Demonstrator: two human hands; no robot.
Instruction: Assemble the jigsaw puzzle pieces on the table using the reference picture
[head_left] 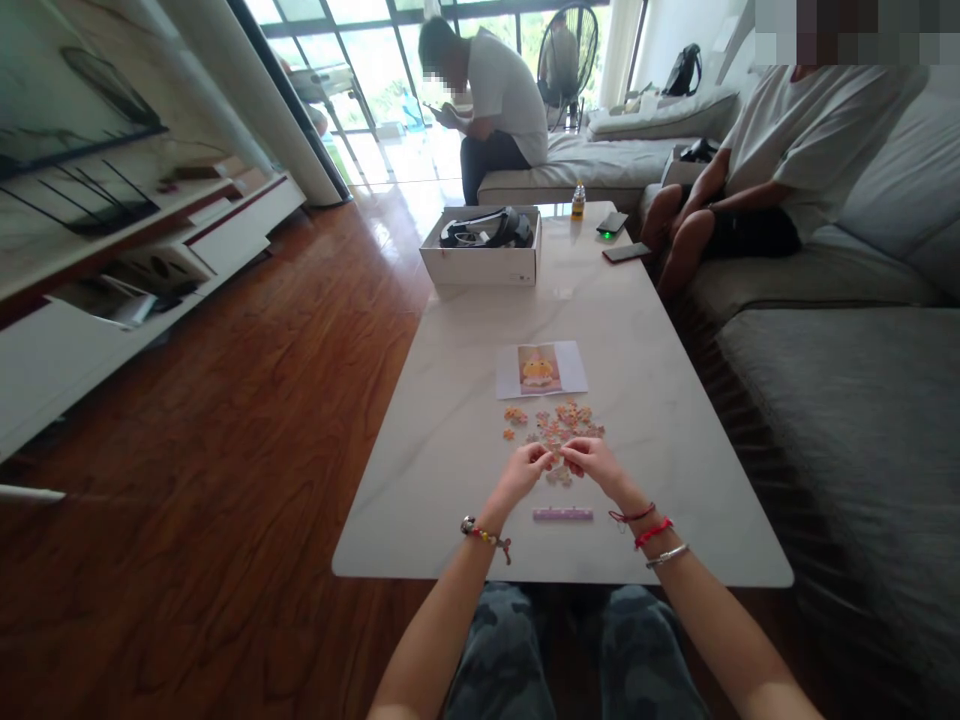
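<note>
My left hand (528, 468) and my right hand (596, 463) meet over the table, both with fingertips pinched. Small puzzle pieces show at the fingertips, though their outlines are partly hidden. Just beyond them lies a loose pile of orange, pink and pale puzzle pieces (571, 415), with a smaller cluster (516, 414) to its left. A few pale pieces (559, 476) rest below my fingers. Closer to me is a straight purple strip (562, 514) with small knobs on its upper edge, like joined edge pieces. Behind the pile, a printed picture sheet (574, 368) lies flat.
The white table (420, 500) carries an open box (480, 266) with a dark headset-like device, a small bottle (578, 201) and two dark phone-like devices (627, 253). One person (506, 95) sits at the far end, another (817, 150) on the sofa (840, 370) at right.
</note>
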